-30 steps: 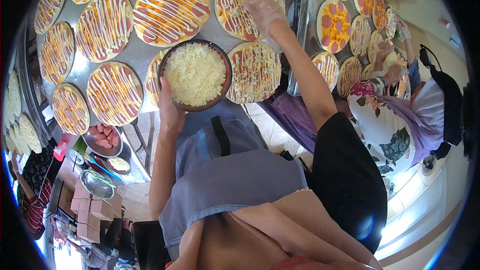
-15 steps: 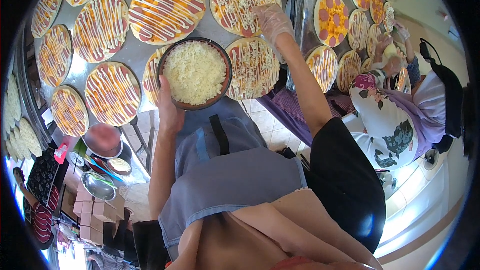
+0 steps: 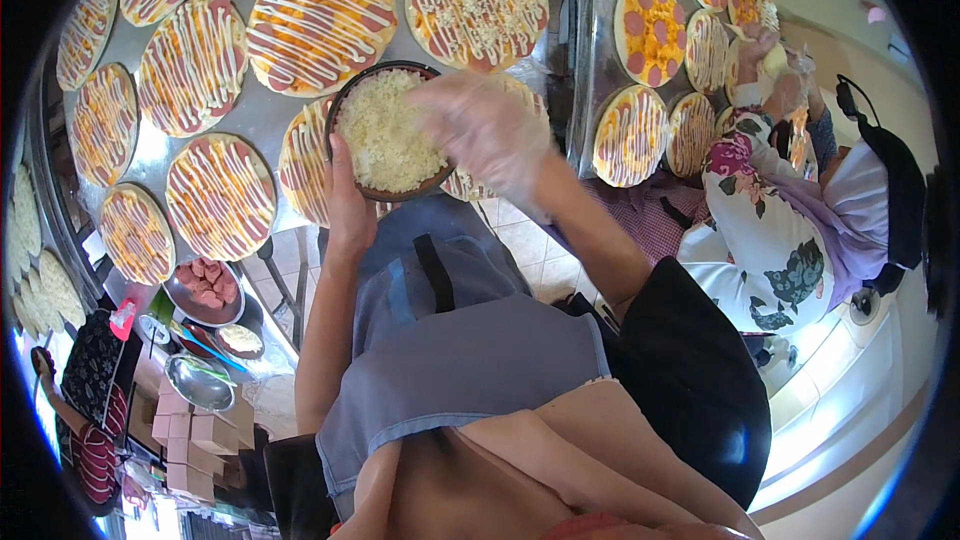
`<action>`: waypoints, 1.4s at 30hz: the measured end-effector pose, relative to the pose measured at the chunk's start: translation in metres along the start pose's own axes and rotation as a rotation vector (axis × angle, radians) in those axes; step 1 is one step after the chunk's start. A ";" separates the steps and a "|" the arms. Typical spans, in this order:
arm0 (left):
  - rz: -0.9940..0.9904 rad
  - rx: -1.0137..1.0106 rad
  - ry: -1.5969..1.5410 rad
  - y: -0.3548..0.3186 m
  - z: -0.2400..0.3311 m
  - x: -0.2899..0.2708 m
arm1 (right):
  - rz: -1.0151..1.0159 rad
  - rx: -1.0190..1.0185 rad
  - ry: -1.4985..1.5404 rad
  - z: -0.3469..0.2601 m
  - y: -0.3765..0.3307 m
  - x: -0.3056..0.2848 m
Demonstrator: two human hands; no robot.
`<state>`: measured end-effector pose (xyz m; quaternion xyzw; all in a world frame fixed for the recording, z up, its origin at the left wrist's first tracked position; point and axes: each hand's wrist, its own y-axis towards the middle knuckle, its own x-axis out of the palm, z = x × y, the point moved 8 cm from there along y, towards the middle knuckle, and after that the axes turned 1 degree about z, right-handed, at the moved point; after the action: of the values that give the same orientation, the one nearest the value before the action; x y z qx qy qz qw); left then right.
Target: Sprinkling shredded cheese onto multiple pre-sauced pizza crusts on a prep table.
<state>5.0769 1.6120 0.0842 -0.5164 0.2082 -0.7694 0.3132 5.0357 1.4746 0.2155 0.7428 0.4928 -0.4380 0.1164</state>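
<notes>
My left hand (image 3: 350, 205) grips the side of a dark round bowl (image 3: 398, 196) filled with white grated cheese (image 3: 375, 130). In a clear plastic glove, my right hand (image 3: 490, 130) reaches over the bowl's right side. Motion smears its fingers, and I cannot make out whether cheese is in them. Beyond the bowl lies a pizza (image 3: 475, 5) with sauce stripes and scattered cheese. Another pizza (image 3: 465, 185) is partly hidden beneath my right hand and the bowl. Left of the bowl, a striped pizza (image 3: 303, 165) shows in part.
Several striped pizzas cover the metal table (image 3: 152, 140). To the right, a second table (image 3: 590, 60) bears more pizzas, with a co-worker (image 3: 790, 230) beside it. At lower left are a bowl of pink meat pieces (image 3: 207, 285), a metal bowl (image 3: 200, 382) and stacked boxes (image 3: 190, 440).
My right hand has moved from the far cheese-strewn pizza back toward me and left, over the bowl. The bowl stays in my left hand, slightly shifted and tilted.
</notes>
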 end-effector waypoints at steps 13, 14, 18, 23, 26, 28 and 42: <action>0.021 -0.011 0.033 0.014 -0.014 0.010 | -0.209 0.266 0.478 0.048 0.011 0.026; -0.013 -0.029 0.056 0.012 -0.011 0.011 | -0.167 0.321 0.668 0.062 0.012 0.017; -0.039 0.003 0.009 0.008 -0.001 0.014 | 0.017 0.372 0.543 0.128 0.028 -0.010; 0.040 0.048 -0.019 0.000 0.007 -0.006 | 0.077 0.188 -0.053 0.157 0.033 0.003; 0.080 0.065 -0.013 -0.004 0.007 -0.019 | 0.128 0.146 -0.207 0.154 0.029 0.003; 0.116 0.081 -0.003 -0.005 0.006 -0.026 | 0.155 0.192 -0.234 0.154 0.028 -0.002; 0.136 0.126 0.050 -0.012 0.014 -0.031 | 0.119 0.306 -0.074 0.151 0.071 -0.033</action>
<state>5.0950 1.6423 0.0769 -0.4609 0.2018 -0.7706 0.3912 5.0098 1.3279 0.1330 0.7629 0.3710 -0.5275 0.0456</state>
